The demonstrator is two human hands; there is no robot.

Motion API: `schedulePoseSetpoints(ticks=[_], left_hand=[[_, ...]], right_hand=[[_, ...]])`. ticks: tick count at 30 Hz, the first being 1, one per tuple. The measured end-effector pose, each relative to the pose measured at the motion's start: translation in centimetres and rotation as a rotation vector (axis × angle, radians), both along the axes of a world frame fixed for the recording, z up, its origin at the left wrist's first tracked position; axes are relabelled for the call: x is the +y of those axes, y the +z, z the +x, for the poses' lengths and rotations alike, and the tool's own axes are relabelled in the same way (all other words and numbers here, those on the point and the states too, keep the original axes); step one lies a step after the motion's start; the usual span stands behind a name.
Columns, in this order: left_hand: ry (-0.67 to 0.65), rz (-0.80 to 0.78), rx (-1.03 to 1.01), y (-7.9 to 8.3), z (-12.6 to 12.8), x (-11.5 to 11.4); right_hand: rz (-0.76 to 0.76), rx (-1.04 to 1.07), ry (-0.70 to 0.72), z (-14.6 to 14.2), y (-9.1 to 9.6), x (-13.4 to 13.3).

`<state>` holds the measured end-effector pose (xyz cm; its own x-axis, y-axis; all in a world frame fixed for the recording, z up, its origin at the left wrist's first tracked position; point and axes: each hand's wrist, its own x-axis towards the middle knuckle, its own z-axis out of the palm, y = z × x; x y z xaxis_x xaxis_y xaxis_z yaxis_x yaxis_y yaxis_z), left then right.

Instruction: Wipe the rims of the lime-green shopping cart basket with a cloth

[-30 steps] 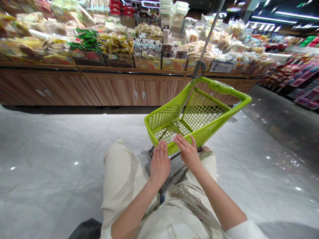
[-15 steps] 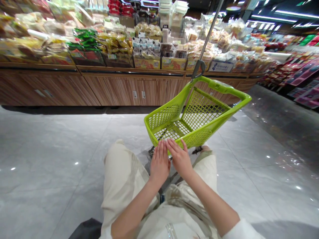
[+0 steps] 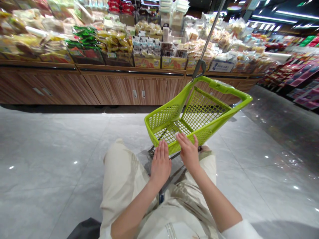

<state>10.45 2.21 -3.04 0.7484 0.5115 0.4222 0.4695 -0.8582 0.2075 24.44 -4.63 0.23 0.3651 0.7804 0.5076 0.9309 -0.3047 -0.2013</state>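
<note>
A bright green plastic shopping basket on a wheeled frame (image 3: 204, 134) stands in front of my knees, its lattice bottom showing through the open top. My left hand (image 3: 160, 164) lies stretched out at the near corner of the rim, fingers straight and side by side; whether it touches the rim I cannot tell. Just to its right, my right hand (image 3: 189, 154) reaches over the near rim with fingers extended and thumb apart. Something whitish shows at its fingertips, too small to make out. A gap separates the two hands.
Beyond the cart runs a wooden cabinet (image 3: 119, 88) topped with many packaged snacks (image 3: 147, 46). A grey metal pole (image 3: 211, 30) with a hook rises behind the basket. Glossy grey tiles (image 3: 50, 149) form the floor. More shelves (image 3: 304, 76) stand at the right.
My right hand has moved right and slightly forward, away from my left hand, which it was against. My left hand and the cart have hardly moved.
</note>
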Motion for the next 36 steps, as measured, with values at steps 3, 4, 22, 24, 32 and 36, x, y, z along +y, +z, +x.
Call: schedulePoseSetpoints(ticks=[3,4,22,24,32,36], left_hand=[[0.005,0.014,0.016,-0.2,0.0,0.1],[0.012,0.018,0.027,-0.2,-0.1,0.1],[0.007,-0.015,-0.002,0.3,0.0,-0.3],[0.005,-0.010,0.011,0.5,-0.1,-0.2],[-0.001,-0.002,0.025,0.7,-0.2,-0.3],[-0.001,-0.013,0.005,0.4,0.0,-0.4]], right_hand=[[-0.048,-0.022,0.182,-3.0,-0.2,0.4],[-0.055,-0.026,0.210,-2.9,-0.2,0.4],[-0.035,-0.054,0.233,-1.8,-0.6,-0.5],[-0.023,-0.073,0.220,0.8,-0.5,-1.1],[0.078,-0.003,-0.202,6.4,-0.2,-1.9],[0.003,-0.021,0.047,-0.5,-0.7,-0.6]])
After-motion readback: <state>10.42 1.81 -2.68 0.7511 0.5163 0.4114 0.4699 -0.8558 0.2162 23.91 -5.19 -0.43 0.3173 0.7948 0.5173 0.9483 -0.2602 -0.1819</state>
